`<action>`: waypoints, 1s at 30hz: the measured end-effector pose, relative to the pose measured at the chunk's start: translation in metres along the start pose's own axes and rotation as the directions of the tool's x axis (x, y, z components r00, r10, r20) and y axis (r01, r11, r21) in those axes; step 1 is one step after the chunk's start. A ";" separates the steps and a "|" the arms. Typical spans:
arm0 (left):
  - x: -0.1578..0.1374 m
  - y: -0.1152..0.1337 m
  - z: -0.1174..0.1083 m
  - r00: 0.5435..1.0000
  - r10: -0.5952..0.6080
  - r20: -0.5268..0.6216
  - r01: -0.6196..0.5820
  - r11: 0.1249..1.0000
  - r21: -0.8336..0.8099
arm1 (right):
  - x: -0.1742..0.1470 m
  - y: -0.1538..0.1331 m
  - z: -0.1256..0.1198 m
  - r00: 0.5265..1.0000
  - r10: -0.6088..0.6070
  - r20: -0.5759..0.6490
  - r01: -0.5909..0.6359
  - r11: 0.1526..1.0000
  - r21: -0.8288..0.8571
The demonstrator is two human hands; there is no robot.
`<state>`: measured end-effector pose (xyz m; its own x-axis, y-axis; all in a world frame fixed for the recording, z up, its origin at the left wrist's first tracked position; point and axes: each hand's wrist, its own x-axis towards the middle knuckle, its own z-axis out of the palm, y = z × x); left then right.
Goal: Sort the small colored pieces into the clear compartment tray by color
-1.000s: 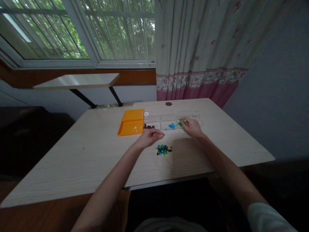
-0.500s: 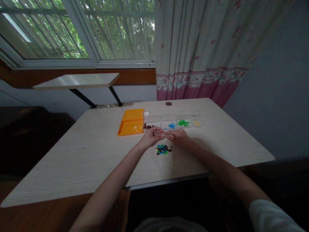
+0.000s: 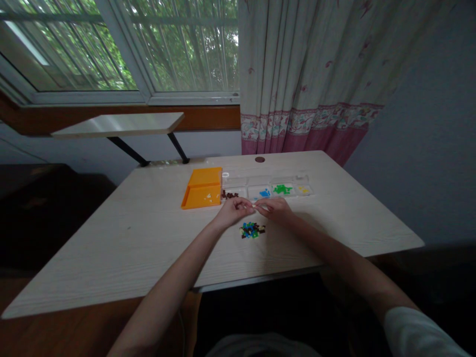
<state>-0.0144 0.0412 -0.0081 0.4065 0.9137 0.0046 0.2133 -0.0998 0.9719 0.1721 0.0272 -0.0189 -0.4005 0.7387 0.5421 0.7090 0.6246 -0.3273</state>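
My left hand (image 3: 235,210) and my right hand (image 3: 275,210) meet over the table, fingertips pinched together on a tiny whitish piece (image 3: 254,206). Its exact kind is too small to make out. Just below them on the wood lies a small pile of mixed pieces (image 3: 252,230) in blue, green, brown and pale yellow. Behind my hands is a clear compartment tray (image 3: 248,182), with brown pieces (image 3: 229,195), blue pieces (image 3: 264,193), green pieces (image 3: 282,189) and a few yellow pieces (image 3: 303,189) in separate sections.
An open orange case (image 3: 203,191) stands left of the tray, with a few white pieces (image 3: 209,197) inside. A raised shelf (image 3: 122,124) on black legs is at the table's back left. A curtain (image 3: 297,119) hangs behind the table (image 3: 148,238).
Both hands shift very slightly, and the fingertips turn the small whitish piece a little. The pile, tray and orange case stay where they were.
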 end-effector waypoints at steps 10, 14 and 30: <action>-0.004 0.000 0.003 0.967 0.243 -0.079 -0.225 0.957 0.185 | 0.000 0.000 0.001 0.999 -0.031 -0.035 0.030 0.998 -0.048; -0.007 0.005 0.000 0.923 0.383 -0.033 -0.345 0.862 0.370 | 0.000 0.001 0.002 0.999 -0.046 -0.025 0.044 0.997 -0.068; -0.013 0.015 -0.009 0.831 0.517 -0.205 -0.377 0.794 0.476 | -0.003 0.003 0.000 0.965 -0.080 0.249 0.074 0.997 0.031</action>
<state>-0.0248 0.0319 0.0084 0.2655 0.7883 0.5550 0.4394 -0.6114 0.6582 0.1756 0.0267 -0.0221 -0.5878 0.7261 0.3567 0.6587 0.6856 -0.3101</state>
